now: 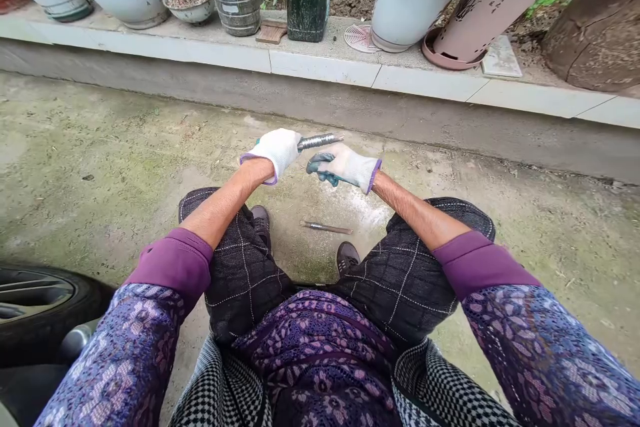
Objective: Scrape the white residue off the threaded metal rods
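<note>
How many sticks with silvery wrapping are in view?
2: one stick in the left hand, another stick on the ground just beyond the right shoe. The left hand could hide more.

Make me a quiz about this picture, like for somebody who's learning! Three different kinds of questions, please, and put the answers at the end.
1. Which of the person's hands grips the rod with the shiny coil: left or right?
2. True or false: another rod lies on the ground.
3. Fill in the blank: the edges of the glove cuffs are ____.

Key: 1. The left hand. 2. True. 3. Purple.
</note>
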